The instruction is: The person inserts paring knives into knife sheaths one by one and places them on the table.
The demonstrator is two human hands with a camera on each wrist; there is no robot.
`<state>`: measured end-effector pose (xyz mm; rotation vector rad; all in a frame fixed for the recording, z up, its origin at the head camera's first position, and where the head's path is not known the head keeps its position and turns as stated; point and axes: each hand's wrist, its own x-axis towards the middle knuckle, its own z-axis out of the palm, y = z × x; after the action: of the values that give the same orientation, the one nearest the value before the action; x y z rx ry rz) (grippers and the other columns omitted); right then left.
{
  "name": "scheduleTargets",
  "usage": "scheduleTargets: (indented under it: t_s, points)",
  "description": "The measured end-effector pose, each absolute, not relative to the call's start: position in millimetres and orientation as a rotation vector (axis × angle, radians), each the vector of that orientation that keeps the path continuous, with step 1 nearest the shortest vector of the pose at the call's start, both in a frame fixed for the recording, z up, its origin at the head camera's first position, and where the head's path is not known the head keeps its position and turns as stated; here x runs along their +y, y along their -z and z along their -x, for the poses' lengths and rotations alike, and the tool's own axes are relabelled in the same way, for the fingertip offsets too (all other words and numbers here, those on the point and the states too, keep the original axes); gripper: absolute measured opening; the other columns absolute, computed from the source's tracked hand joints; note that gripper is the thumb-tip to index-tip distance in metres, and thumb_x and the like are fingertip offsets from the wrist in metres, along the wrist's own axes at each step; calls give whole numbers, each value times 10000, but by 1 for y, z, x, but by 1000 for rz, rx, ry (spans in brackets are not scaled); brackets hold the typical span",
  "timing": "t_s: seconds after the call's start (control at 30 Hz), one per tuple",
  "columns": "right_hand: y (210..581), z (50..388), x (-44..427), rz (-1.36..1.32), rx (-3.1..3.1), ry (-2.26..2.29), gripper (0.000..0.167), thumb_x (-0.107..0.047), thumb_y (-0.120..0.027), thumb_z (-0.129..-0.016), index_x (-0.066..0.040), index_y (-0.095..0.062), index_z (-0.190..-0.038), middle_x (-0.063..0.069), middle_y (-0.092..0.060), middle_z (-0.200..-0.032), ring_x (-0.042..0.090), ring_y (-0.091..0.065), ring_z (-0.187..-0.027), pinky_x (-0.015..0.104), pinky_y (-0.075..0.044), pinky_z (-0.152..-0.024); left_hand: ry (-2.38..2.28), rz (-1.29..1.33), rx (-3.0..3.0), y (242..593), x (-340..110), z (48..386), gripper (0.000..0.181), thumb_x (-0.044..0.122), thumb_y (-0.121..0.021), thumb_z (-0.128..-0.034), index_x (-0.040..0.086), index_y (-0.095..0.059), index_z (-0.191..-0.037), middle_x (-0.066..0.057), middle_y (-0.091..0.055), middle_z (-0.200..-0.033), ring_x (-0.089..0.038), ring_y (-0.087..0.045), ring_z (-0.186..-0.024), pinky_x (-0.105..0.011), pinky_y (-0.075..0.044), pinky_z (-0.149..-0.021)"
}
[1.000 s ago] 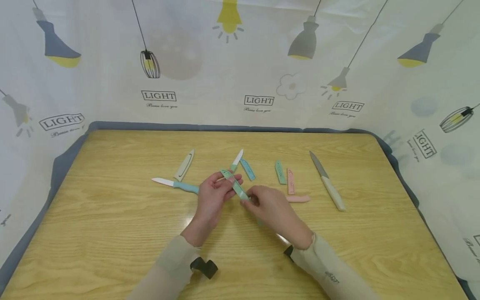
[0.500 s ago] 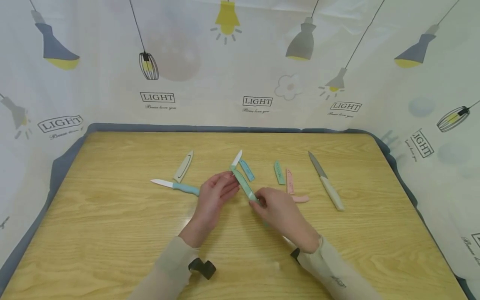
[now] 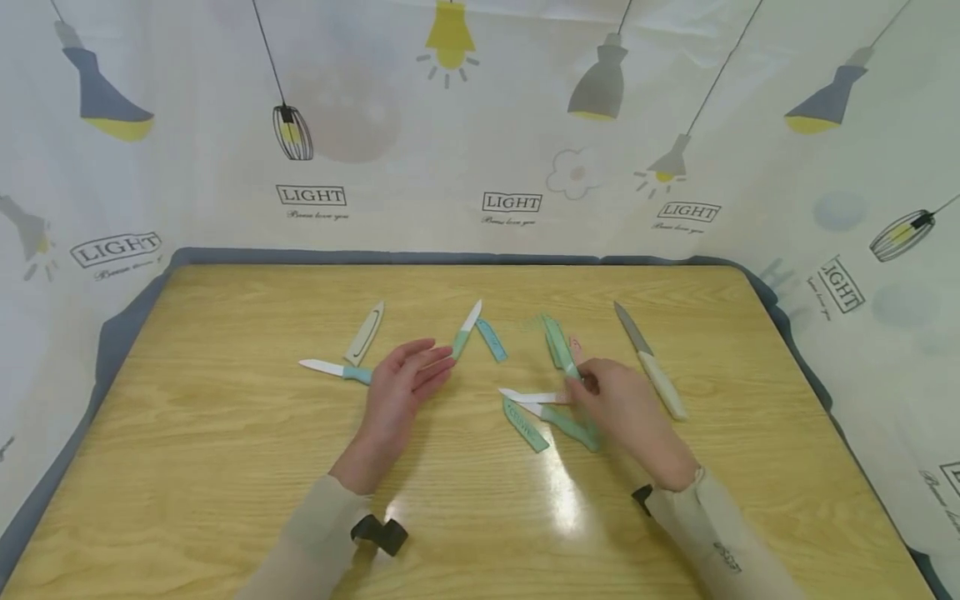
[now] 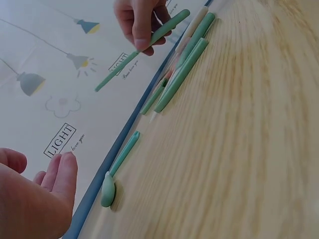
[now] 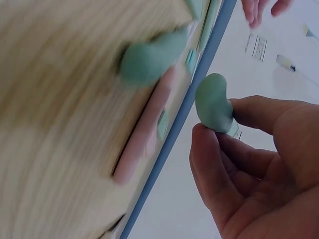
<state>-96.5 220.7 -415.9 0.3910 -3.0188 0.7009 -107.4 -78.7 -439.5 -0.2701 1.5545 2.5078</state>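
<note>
My right hand pinches a green sheathed knife by its handle, held up above the table toward the right. In the right wrist view, the rounded handle end sits between thumb and fingers. My left hand holds nothing; its fingers are extended, beside a blue-handled knife that it partly covers and a green-handled knife. Below the held knife lie a pink-handled knife with a white blade, another green-handled knife and a green sheath.
A beige sheath lies at back left, a blue sheath mid-table. A pink sheath is partly hidden behind the held knife. A beige-handled knife with a grey blade lies at right. A printed curtain surrounds the wooden table.
The left hand has let go of the green sheathed knife and moved slightly left. My right hand has carried the knife rightward, uncovering the knives and green sheath beneath.
</note>
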Motion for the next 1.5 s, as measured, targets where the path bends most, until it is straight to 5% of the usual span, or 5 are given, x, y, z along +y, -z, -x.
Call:
scheduleTargets:
  t_s: [0.27, 0.6, 0.9, 1.5]
  points:
    - [414, 119, 253, -325, -3048, -631, 209, -139, -672, -1005, 34, -705, -892, -1, -498, -612, 107, -388, -499, 233, -312, -455, -2510, 312, 1598, 440, -91, 107, 297, 97, -473, -1085, -27, -493, -1354, -210, -647, -1317, -280, -685, -1156, -359, -572, -1011]
    - [419, 140, 270, -224, -3173, -565, 459, -159, -583, -1052, -128, -450, -614, -31, -361, -505, 100, -324, -447, 228, -273, -431, -2517, 342, 1645, 440, -100, 106, 268, 80, -454, -1080, -13, -492, -1328, -171, -693, -1257, -277, -693, -1138, -382, -578, -1001]
    - [423, 152, 265, -182, -3242, -483, 389, -121, -543, -1036, -87, -495, -651, 28, -459, -551, 142, -435, -463, 263, -373, -434, -2522, 369, 1664, 439, -109, 105, 262, 81, -477, -1075, 0, -494, -1323, -119, -715, -1214, -248, -697, -1122, -360, -589, -973]
    - [426, 157, 265, -134, -3279, -506, 349, -132, -544, -1036, -56, -572, -697, 43, -519, -568, 130, -441, -449, 239, -367, -405, -2495, 353, 1704, 437, -110, 106, 259, 81, -471, -1075, -1, -509, -1317, -34, -703, -1122, -210, -692, -1082, -315, -591, -943]
